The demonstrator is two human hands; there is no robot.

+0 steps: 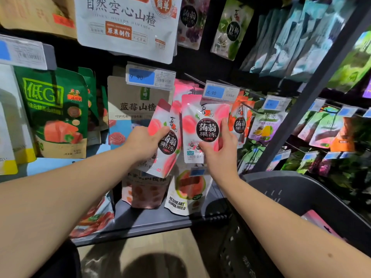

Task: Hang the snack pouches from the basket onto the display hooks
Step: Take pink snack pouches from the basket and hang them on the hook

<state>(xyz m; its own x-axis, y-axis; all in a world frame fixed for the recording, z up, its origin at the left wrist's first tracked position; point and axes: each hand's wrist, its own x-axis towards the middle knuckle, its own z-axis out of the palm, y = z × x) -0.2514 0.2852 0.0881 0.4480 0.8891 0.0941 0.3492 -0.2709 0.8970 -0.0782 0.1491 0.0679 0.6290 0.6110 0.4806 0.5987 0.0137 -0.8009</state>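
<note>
My left hand (143,142) grips a pink peach jelly pouch (167,143) by its left side and holds it tilted in front of the display. Right of it, a matching pink pouch (202,121) hangs from a display hook under the blue 4.90 price tag (213,92). My right hand (219,151) rests on the lower right part of that hanging pouch, fingers spread over its front. More pink pouches hang behind it. The dark basket (301,197) sits at the lower right with another pink pouch (319,220) inside.
Snack bags hang all around: a green one (54,111) at the left, a blueberry hawthorn bag (128,109), a guava bag (187,189) below, and a large white bag (128,23) above. A grey shelf post (313,87) slants at the right. A grey shelf edge (140,227) runs below.
</note>
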